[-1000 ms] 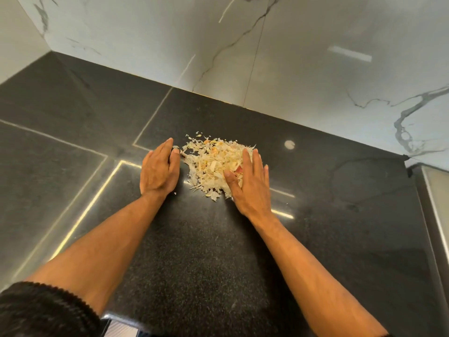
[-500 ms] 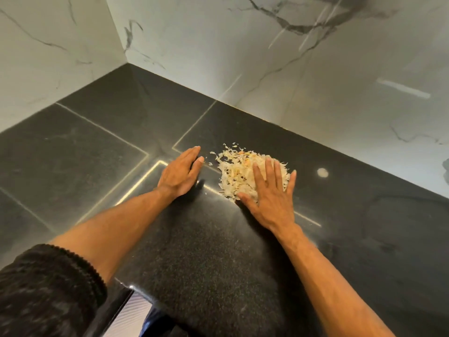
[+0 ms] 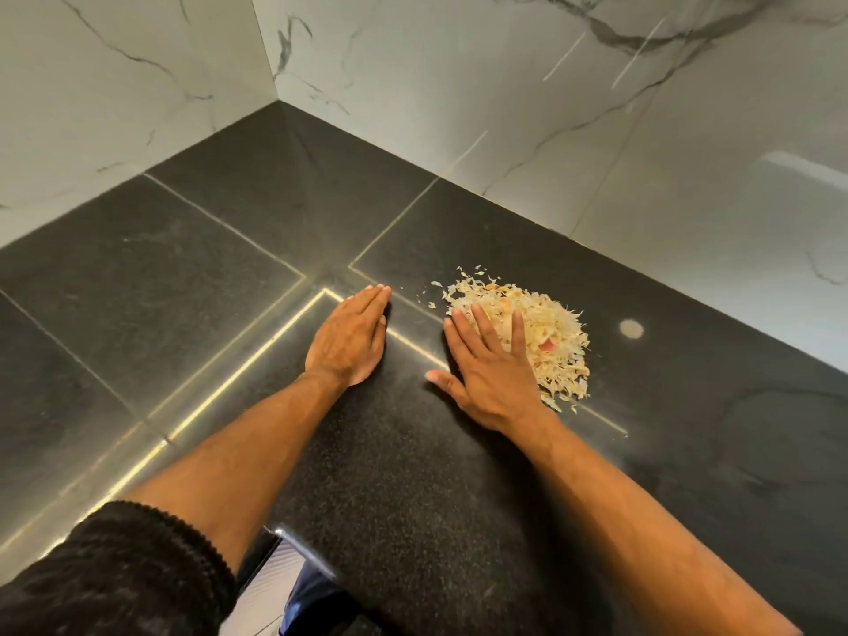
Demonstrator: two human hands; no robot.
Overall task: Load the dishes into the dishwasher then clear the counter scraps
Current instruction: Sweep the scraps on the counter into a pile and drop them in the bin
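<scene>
Nearest the viewer, a dark knitted sleeve [image 3: 114, 576] covers the left upper forearm; both bare forearms extend forward over the black speckled bench [image 3: 413, 498]. The left hand [image 3: 349, 337] lies flat, palm down, fingers together and extended, holding nothing; it is apart from the pile, to its left. The right hand [image 3: 488, 367] is likewise flat and spread, thumb out to the left, grasping nothing; its fingertips [image 3: 517, 319] rest on the near-left edge of the scraps [image 3: 541, 332]. The scraps form one pale, flaky heap with orange and pink flecks, lying mostly beyond and to the right of the right hand. A few loose flakes lie between the hands. Farther right, a small pale round spot [image 3: 631, 329] marks the bench. Beyond, white marble walls [image 3: 504, 107] meet in a corner.
</scene>
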